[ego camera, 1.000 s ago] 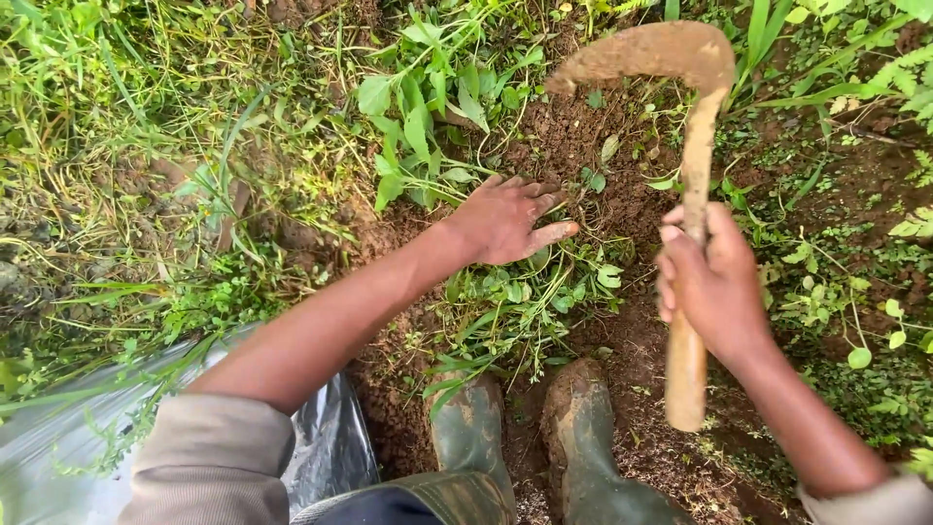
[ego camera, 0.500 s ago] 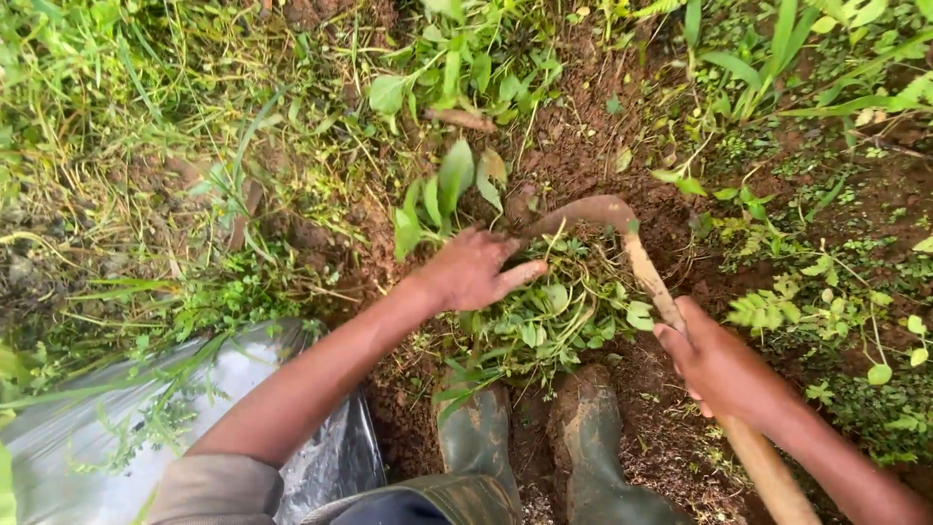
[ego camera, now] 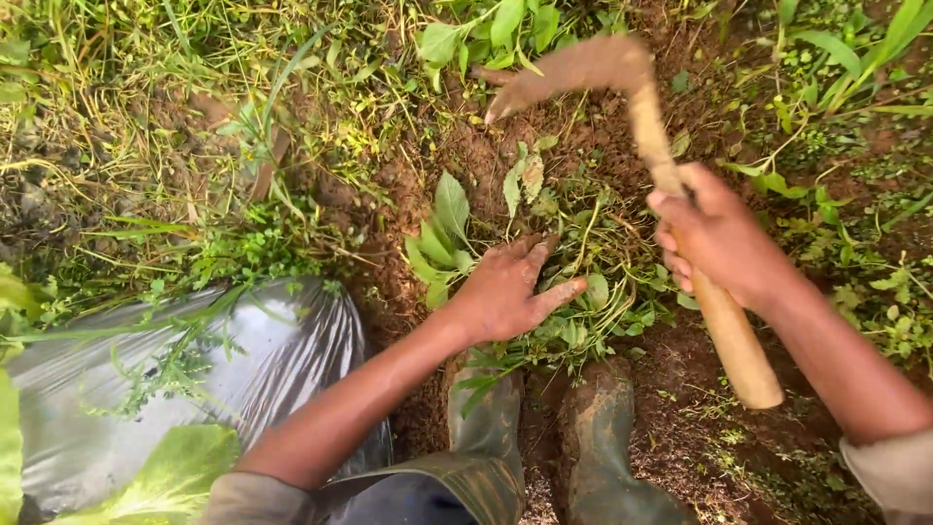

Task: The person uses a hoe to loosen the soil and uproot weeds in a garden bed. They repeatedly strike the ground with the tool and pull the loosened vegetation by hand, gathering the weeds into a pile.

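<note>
My right hand [ego camera: 717,238] grips the wooden handle of a short hoe [ego camera: 680,209]. Its soil-caked curved blade [ego camera: 573,73] is raised above the dark earth at the top centre. My left hand [ego camera: 510,287] lies flat, fingers spread, on a heap of loosened green weeds [ego camera: 573,292] just in front of my two muddy rubber boots [ego camera: 544,437]. A leafy weed [ego camera: 442,238] stands right beside the left hand's fingers. Bare brown soil [ego camera: 476,160] lies between the blade and the left hand.
A crumpled clear plastic sheet [ego camera: 253,360] lies at the lower left with greenery across it. Tall grass and weeds [ego camera: 146,117] cover the left and top. More small green plants [ego camera: 855,194] grow at the right, with loose soil [ego camera: 700,457] at the bottom right.
The hoe blade, down in the soil by the weeds half a second ago, has lifted up and away. My left hand has drawn slightly nearer to the boots, still on the weeds.
</note>
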